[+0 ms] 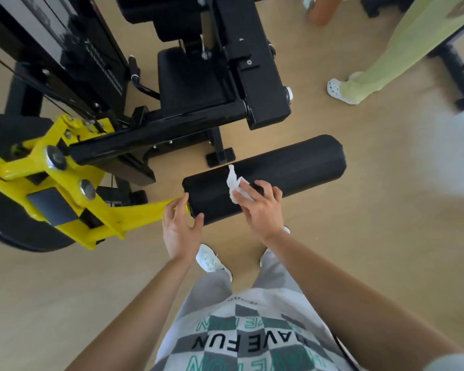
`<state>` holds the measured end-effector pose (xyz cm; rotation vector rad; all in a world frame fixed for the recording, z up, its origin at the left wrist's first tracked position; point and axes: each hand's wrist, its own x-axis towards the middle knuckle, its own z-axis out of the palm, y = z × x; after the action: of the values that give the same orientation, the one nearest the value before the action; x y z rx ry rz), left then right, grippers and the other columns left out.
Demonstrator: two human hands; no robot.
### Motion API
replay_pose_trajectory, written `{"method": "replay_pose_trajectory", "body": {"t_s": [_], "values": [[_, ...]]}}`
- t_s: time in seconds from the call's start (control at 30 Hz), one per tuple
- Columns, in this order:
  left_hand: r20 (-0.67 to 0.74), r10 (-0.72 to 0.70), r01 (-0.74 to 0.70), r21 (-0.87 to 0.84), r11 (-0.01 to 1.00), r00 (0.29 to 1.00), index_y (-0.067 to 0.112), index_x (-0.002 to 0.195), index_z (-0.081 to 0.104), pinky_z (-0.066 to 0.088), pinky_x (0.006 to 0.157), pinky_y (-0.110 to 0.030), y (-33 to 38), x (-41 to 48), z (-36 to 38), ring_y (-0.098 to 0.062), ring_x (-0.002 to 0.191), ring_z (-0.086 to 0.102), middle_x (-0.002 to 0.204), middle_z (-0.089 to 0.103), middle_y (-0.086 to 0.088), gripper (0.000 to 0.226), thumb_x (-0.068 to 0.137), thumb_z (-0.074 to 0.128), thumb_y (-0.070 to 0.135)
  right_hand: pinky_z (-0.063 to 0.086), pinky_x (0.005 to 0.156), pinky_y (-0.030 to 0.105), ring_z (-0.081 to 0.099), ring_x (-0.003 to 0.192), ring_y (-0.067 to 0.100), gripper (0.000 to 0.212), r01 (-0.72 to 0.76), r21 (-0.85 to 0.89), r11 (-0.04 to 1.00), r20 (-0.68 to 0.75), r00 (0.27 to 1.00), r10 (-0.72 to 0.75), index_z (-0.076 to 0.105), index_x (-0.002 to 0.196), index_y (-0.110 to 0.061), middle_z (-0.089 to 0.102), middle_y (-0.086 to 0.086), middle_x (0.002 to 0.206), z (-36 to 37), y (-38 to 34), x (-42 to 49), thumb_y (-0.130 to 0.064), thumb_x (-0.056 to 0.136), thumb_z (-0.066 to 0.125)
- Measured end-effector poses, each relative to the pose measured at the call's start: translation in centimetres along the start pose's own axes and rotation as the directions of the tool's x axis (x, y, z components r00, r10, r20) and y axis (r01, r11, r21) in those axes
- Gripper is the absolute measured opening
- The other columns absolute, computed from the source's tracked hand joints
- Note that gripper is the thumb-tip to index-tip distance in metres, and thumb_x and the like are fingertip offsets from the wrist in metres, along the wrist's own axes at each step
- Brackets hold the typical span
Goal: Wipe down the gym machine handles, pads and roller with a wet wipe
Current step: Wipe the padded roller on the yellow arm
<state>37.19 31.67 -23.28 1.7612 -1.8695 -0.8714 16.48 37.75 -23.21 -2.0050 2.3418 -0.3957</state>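
A black padded roller (287, 167) juts out to the right from a yellow lever arm (73, 207) of the gym machine, just in front of me. My right hand (260, 207) presses a crumpled white wet wipe (237, 187) onto the roller's near side, about a third of the way from its left end. My left hand (180, 226) is at that left end, fingers spread, thumb on the roller's lower edge and fingertips at the joint with the yellow arm.
The machine's black seat pad (188, 79) and black frame (263, 84) stand beyond the roller, with the weight stack (102, 62) at the left. Another person's leg in light green trousers (381, 62) stands at the upper right. Tan floor lies around my feet (209, 259).
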Motion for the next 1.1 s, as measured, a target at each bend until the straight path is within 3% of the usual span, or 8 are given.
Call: {"method": "replay_pose_trajectory", "body": {"t_s": [0.1, 0.23, 0.43, 0.6, 0.77, 0.83, 0.93, 1.1], "values": [[-0.054, 0.207, -0.191, 0.219, 0.957, 0.977, 0.022, 0.136, 0.065, 0.049, 0.093, -0.045, 0.4, -0.1, 0.6, -0.028, 0.116, 0.051, 0.136, 0.058, -0.003, 0.059, 0.08, 0.084, 0.021, 0.041, 0.091, 0.047, 0.054, 0.117, 0.033, 0.033, -0.126, -0.052, 0.991, -0.059, 0.991, 0.123, 0.068, 0.117, -0.027, 0.061, -0.006, 0.137, -0.5, 2.9, -0.9, -0.013, 0.087, 0.071], [0.12, 0.351, -0.371, 0.346, 0.862, 0.929, 0.025, 0.139, 0.062, 0.043, 0.101, -0.05, 2.3, -0.1, 2.2, -0.029, 0.132, 0.047, 0.147, 0.056, 0.0, 0.064, 0.08, 0.083, 0.03, 0.035, 0.093, 0.044, 0.05, 0.119, 0.035, 0.028, -0.338, -0.106, 0.935, -0.082, 0.94, 0.33, 0.069, 0.117, -0.024, 0.063, -0.007, 0.137, -1.2, 7.5, -1.9, -0.015, 0.09, 0.066], [0.315, 0.412, -0.512, 0.381, 0.77, 0.855, 0.025, 0.146, 0.055, 0.04, 0.105, -0.049, 7.5, -0.4, 5.3, -0.029, 0.138, 0.045, 0.154, 0.048, -0.004, 0.065, 0.085, 0.076, 0.036, 0.036, 0.098, 0.045, 0.046, 0.125, 0.033, 0.028, -0.662, 0.02, 0.749, -0.014, 0.749, 0.662, 0.061, 0.126, -0.024, 0.06, -0.012, 0.137, -2.6, 13.9, -1.3, -0.021, 0.099, 0.057], [0.45, 0.402, -0.584, 0.408, 0.702, 0.798, 0.029, 0.154, 0.043, 0.037, 0.113, -0.046, 13.2, -0.4, 9.3, -0.025, 0.148, 0.036, 0.165, 0.034, -0.002, 0.067, 0.092, 0.065, 0.046, 0.041, 0.093, 0.03, 0.051, 0.118, 0.03, 0.032, -0.647, 0.223, 0.729, -0.003, 0.747, 0.665, 0.063, 0.13, -0.02, 0.066, -0.009, 0.132, -3.4, 18.0, -0.3, -0.021, 0.101, 0.049], [0.589, 0.275, -0.601, 0.476, 0.642, 0.76, 0.036, 0.163, 0.007, 0.013, 0.126, -0.044, 19.0, 0.5, 13.7, -0.023, 0.159, 0.003, 0.173, -0.001, 0.004, 0.075, 0.102, 0.046, 0.056, 0.04, 0.082, 0.028, 0.059, 0.099, 0.03, 0.026, -0.506, 0.288, 0.813, -0.119, 0.824, 0.555, 0.07, 0.116, -0.016, 0.072, -0.009, 0.109, -4.1, 20.5, 0.0, -0.005, 0.093, 0.062], [0.581, 0.227, -0.566, 0.506, 0.651, 0.782, 0.036, 0.163, 0.006, 0.012, 0.127, -0.046, 20.7, 0.9, 15.0, -0.024, 0.159, 0.001, 0.173, 0.0, 0.004, 0.079, 0.1, 0.048, 0.058, 0.046, 0.079, 0.032, 0.058, 0.094, 0.029, 0.023, -0.416, 0.268, 0.869, -0.159, 0.87, 0.466, 0.072, 0.106, -0.016, 0.071, -0.012, 0.101, -4.2, 22.0, -0.2, -0.001, 0.09, 0.063], [0.535, 0.16, -0.481, 0.539, 0.691, 0.83, 0.036, 0.163, 0.01, 0.011, 0.128, -0.049, 21.7, 1.5, 16.3, -0.023, 0.159, 0.004, 0.173, 0.007, 0.004, 0.085, 0.095, 0.054, 0.063, 0.05, 0.079, 0.035, 0.057, 0.095, 0.026, 0.023, -0.344, 0.251, 0.905, -0.166, 0.905, 0.391, 0.073, 0.109, -0.013, 0.073, -0.011, 0.107, -4.2, 24.1, -0.3, -0.003, 0.09, 0.066], [0.536, 0.1, -0.431, 0.539, 0.723, 0.838, 0.032, 0.163, 0.015, 0.009, 0.128, -0.049, 22.7, 4.1, 17.0, -0.022, 0.159, 0.009, 0.172, 0.013, 0.003, 0.101, 0.083, 0.049, 0.083, 0.048, 0.075, 0.033, 0.058, 0.093, 0.024, 0.014, -0.234, 0.253, 0.939, -0.105, 0.958, 0.267, 0.07, 0.103, -0.015, 0.072, -0.011, 0.104, -5.1, 26.4, 2.1, -0.011, 0.093, 0.06]]}}
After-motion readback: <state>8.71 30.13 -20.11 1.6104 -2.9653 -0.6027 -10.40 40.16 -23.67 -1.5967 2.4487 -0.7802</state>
